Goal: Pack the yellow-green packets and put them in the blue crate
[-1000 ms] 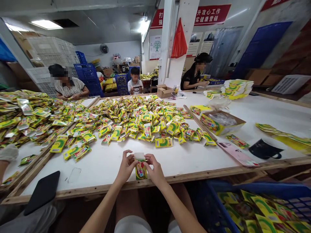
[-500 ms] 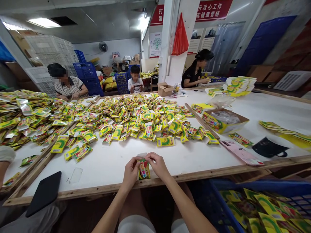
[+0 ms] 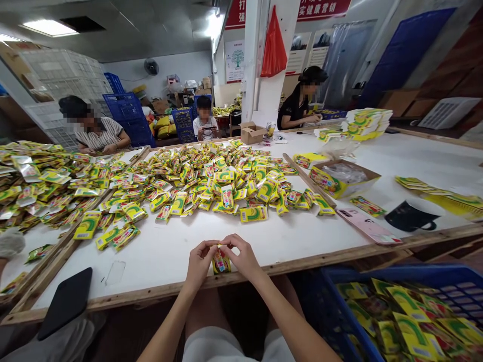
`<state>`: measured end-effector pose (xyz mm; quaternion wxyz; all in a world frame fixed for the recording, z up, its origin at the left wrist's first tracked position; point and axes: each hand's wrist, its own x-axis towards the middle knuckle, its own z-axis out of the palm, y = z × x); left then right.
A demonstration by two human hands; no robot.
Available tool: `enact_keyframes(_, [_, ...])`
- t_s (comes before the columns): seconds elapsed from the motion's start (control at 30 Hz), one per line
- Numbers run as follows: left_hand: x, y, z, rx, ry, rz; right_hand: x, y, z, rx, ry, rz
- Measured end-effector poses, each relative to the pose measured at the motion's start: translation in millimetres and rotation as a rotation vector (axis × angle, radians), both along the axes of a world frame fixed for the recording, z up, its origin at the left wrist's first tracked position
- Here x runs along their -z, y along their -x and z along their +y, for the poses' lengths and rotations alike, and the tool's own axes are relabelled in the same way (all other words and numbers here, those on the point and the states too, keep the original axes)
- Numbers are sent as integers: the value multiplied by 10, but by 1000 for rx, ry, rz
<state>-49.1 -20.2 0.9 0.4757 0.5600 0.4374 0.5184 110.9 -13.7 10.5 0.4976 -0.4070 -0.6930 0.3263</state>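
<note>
Bare left hand (image 3: 200,259) and right hand (image 3: 241,254) pinch the top of a small rectangular yellow, green and red packet (image 3: 222,264) near the white table's (image 3: 158,251) front edge; its lettering is unreadable. A red banner (image 3: 324,10) shows "实健康营销".

A red bag (image 3: 274,49) hangs high; a pink phone (image 3: 366,226) lies near a black mug (image 3: 408,217).

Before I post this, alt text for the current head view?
The person's left hand and right hand pinch the top end of a small printed carton at the near edge of a white table. Beyond lies a heap of similar cartons; a blue crate holding yellow-green packs sits at lower right.
</note>
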Motion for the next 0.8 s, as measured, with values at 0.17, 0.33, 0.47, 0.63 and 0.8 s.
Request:
enact_keyframes(0.17, [5, -44, 22, -72, -7, 29, -18, 60, 50, 73, 42, -22])
enact_keyframes(0.33, [10, -77, 47, -135, -13, 12, -5, 105, 114, 102, 97, -35])
enact_keyframes(0.47, [65, -21, 22, -95, 0, 27, 69, 79, 61, 68, 107, 7])
enact_keyframes(0.63, [94, 27, -14, -70, -7, 66, 137, 63, -13, 4, 153, 86])
enact_keyframes(0.8, [66, -53, -56, -88, -65, 113, 124, 80, -62, 74, 97, 104])
